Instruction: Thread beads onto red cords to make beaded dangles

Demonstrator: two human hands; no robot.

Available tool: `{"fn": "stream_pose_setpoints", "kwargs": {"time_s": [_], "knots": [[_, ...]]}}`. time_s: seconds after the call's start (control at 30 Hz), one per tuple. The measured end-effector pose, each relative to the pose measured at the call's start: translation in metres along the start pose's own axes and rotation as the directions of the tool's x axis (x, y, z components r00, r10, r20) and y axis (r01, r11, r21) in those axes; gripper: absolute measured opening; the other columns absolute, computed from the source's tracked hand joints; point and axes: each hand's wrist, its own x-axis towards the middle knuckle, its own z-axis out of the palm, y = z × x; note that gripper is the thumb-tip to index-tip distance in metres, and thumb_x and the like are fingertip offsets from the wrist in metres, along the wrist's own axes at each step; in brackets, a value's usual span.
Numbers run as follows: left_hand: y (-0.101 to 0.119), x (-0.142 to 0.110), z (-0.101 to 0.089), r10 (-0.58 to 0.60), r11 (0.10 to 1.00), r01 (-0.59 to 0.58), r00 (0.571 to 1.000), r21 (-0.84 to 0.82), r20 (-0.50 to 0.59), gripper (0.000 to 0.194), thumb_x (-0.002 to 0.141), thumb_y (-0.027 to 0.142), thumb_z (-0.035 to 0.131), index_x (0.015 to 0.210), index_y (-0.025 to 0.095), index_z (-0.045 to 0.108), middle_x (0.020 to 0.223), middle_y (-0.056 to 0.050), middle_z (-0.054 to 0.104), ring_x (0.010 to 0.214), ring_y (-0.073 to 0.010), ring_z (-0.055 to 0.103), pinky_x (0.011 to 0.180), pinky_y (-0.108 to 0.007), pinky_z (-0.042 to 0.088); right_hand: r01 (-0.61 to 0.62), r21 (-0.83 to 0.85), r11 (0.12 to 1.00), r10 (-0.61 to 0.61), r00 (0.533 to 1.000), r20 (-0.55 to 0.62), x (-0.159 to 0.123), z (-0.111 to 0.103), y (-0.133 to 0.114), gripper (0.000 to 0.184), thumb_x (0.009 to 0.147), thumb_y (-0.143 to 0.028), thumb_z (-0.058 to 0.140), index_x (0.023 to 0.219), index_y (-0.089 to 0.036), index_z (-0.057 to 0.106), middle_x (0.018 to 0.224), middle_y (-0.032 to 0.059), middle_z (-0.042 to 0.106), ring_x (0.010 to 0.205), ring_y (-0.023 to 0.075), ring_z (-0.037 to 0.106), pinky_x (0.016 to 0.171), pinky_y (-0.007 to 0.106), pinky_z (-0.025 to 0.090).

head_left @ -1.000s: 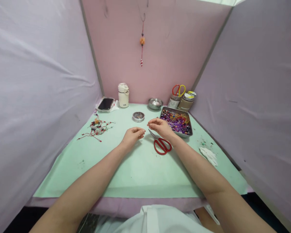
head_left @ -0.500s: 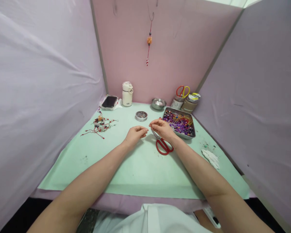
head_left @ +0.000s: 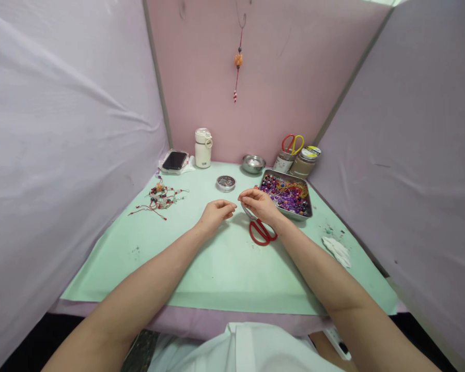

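Over the middle of the table, my left hand [head_left: 216, 216] and my right hand [head_left: 259, 203] face each other with a small gap between their fingertips. Thumb and fingers are pinched together on both; whatever they hold is too small to make out. Scissors [head_left: 260, 232] with red handles lie under my right hand, which covers part of their blades. Just right of that hand is a metal tray [head_left: 296, 217] full of purple and dark beads and thread. A small round dish [head_left: 226, 184] of tiny pieces sits beyond my fingers.
Beaded strings [head_left: 160, 197] lie at the left, near a phone [head_left: 175, 160] and a white bottle [head_left: 203, 149]. A steel bowl [head_left: 253, 164], a holder [head_left: 282, 162] with scissors and a jar [head_left: 304, 163] stand behind. Crumpled white cloth [head_left: 337, 251] lies right; a beaded cord [head_left: 238, 61] hangs above.
The view has swung a little to the left, so things appear shifted right. My right hand has come slightly lower over the scissors' blades; both pinches stay the same.
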Motion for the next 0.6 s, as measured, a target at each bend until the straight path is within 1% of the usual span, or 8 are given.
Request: {"fn": "stream_pose_setpoints", "kwargs": {"time_s": [0.4,0.6], "knots": [[0.0013,-0.0015,0.0006,-0.002,0.999,0.003,1.000,0.036,-0.005,0.027,0.059,0.039,0.075,0.069,0.015,0.067,0.072,-0.003,0.062,0.063,-0.0105,0.051,0.070,-0.029,0.042,0.021,-0.123,0.992,-0.020,1.000,0.012,-0.0002,-0.0024,0.0024,0.019,0.067,-0.035,0.071,0.081,-0.022,0.068,0.079,-0.0002,0.067,0.066,0.0110,0.053,0.065,0.027,0.041],[0.0035,-0.0029,0.0016,-0.003,0.998,0.004,1.000,0.070,-0.016,0.027,0.060,0.039,0.074,0.070,0.015,0.068,0.071,-0.003,0.062,0.063,-0.0107,0.051,0.071,-0.030,0.043,0.004,-0.164,0.986,-0.001,1.000,0.022,-0.0010,-0.0023,0.0037,0.018,0.069,-0.033,0.071,0.083,-0.022,0.069,0.079,-0.0006,0.066,0.066,0.0102,0.053,0.064,0.026,0.040]]}}
